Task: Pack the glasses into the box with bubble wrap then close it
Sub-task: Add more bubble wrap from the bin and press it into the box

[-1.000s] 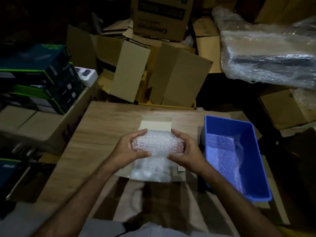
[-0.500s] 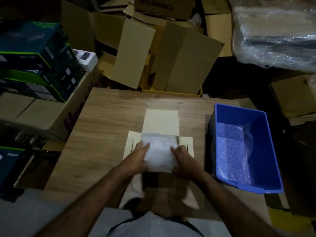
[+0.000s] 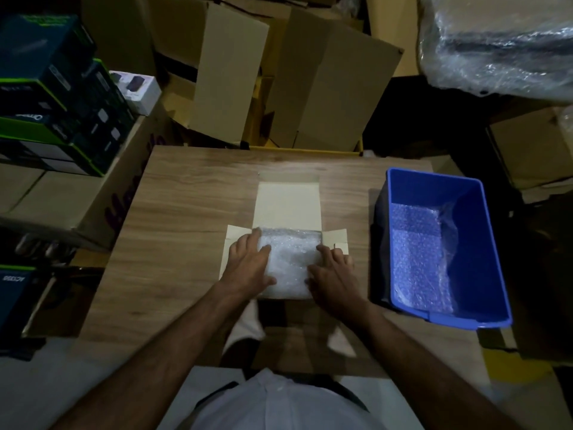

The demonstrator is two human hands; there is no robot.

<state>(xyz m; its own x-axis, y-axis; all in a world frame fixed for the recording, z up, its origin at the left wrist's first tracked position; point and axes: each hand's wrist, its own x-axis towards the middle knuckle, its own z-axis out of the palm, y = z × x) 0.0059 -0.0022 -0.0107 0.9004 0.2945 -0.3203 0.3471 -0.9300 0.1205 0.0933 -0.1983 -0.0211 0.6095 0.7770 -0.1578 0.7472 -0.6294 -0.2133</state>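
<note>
A small cream cardboard box [image 3: 288, 203] lies open on the wooden table [image 3: 186, 218], its lid flap folded back and its side flaps spread. White bubble wrap [image 3: 291, 262] fills the box; the glasses are hidden under it. My left hand [image 3: 249, 263] presses flat on the wrap's left side with straight fingers. My right hand [image 3: 333, 271] presses on its right side, fingers laid along the box's right edge.
A blue plastic bin [image 3: 483, 237] with more bubble wrap [image 3: 418, 259] inside stands to the right on the table. Open brown cartons [image 3: 328, 82] crowd behind the table. Dark green-edged boxes [image 3: 52, 97] are stacked at the left. A plastic-wrapped bundle [image 3: 502, 41] sits top right.
Both hands lowered the bubble-wrapped bundle from above the box down into it and now press it flat. The camera has tilted further down.
</note>
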